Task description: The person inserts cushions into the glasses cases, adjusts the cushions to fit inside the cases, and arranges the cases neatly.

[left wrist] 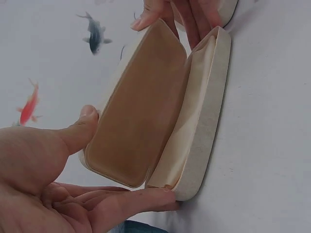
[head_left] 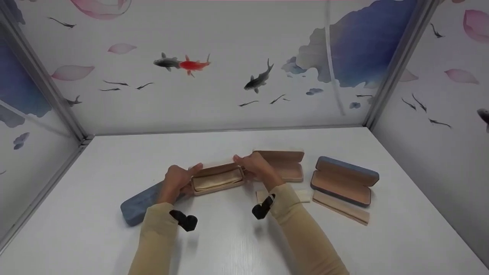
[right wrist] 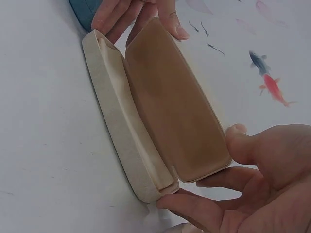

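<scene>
A cream glasses case (head_left: pixel 217 180) stands with its lid raised between both hands, low over the white table. Inside its base lies a folded beige cloth (right wrist: pixel 131 111); brown lining covers the inner lid (left wrist: pixel 141 102). My left hand (head_left: pixel 177 181) grips the case's left end, thumb on the lid's outer side and fingers at the end of the base. At the opposite end my right hand (head_left: pixel 259 168) holds it the same way. Beside the left wrist lies a closed blue glasses case (head_left: pixel 139 204), partly hidden by that arm.
Right of the hands stands an opened light-coloured case (head_left: pixel 290 172), with a pale folded cloth (head_left: pixel 303 196) before it, partly behind the right sleeve. Farther right are an opened blue case (head_left: pixel 344 181) and a beige folded cloth (head_left: pixel 340 207). Printed panels (head_left: pixel 229 110) enclose the table's back and sides.
</scene>
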{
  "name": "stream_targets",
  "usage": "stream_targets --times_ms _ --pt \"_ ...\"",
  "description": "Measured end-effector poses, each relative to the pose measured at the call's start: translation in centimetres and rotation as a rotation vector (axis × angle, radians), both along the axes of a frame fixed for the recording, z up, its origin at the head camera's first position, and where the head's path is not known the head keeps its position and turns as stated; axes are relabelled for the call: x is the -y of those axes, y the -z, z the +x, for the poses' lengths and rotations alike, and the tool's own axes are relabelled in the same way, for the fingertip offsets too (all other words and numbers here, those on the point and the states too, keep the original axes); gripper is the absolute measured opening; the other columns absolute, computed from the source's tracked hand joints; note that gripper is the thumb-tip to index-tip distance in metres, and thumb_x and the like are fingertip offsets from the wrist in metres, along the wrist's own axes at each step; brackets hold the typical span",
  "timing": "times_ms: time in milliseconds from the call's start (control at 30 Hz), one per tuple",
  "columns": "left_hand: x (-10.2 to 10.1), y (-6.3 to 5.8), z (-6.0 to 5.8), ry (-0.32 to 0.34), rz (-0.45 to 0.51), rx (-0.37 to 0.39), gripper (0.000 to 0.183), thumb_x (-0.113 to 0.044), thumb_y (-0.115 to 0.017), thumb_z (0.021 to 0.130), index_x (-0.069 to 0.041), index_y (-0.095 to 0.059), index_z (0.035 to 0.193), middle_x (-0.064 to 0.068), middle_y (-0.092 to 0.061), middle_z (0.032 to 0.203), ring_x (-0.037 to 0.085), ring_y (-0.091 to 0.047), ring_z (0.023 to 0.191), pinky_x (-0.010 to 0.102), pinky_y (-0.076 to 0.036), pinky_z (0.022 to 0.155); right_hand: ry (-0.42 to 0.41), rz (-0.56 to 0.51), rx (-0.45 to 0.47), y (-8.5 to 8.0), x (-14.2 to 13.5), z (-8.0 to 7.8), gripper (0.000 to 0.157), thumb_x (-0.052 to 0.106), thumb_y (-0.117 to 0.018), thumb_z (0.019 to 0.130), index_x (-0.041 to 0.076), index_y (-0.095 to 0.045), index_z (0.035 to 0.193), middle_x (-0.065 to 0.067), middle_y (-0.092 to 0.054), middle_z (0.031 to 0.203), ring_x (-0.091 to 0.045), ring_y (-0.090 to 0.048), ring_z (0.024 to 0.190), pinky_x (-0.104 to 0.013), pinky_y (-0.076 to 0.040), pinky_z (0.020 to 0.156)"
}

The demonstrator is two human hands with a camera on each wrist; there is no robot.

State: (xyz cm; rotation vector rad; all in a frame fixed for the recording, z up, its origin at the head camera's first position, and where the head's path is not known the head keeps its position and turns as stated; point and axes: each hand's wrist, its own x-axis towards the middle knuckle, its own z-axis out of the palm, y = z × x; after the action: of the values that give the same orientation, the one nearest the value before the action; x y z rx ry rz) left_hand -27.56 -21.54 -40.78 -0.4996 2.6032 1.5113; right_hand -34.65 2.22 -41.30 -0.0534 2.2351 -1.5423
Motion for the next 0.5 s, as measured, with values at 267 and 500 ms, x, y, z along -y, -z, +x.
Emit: stream_targets --times_ms 267,500 --pt "0.0 0.8 0.6 -0.051 0.006 -0.079 0.065 -0.05 -0.072 0.089 0.009 -0.067 0.115 0.017 -0.07 0.091 0.015 -0.068 0.058 0.026 -0.052 0.058 0.019 0.015 -0.063 0.6 -0.2 0.7 0.058 0.043 -0.06 0.1 0.0 -0.057 0.139 -0.017 -0.051 0.15 -0.029 -0.05 0.137 -0.044 -0.046 0.11" --pt "-0.4 1.9 1.0 -0.085 -0.007 -0.159 0.052 -0.05 -0.074 0.087 -0.007 -0.06 0.062 -0.004 -0.047 0.052 0.009 -0.042 0.046 0.025 -0.037 0.049 0.046 0.023 -0.102 1.1 -0.1 1.0 0.055 0.041 -0.062 0.099 0.001 -0.059 0.137 -0.016 -0.051 0.15 -0.029 -0.046 0.141 -0.044 -0.044 0.112"
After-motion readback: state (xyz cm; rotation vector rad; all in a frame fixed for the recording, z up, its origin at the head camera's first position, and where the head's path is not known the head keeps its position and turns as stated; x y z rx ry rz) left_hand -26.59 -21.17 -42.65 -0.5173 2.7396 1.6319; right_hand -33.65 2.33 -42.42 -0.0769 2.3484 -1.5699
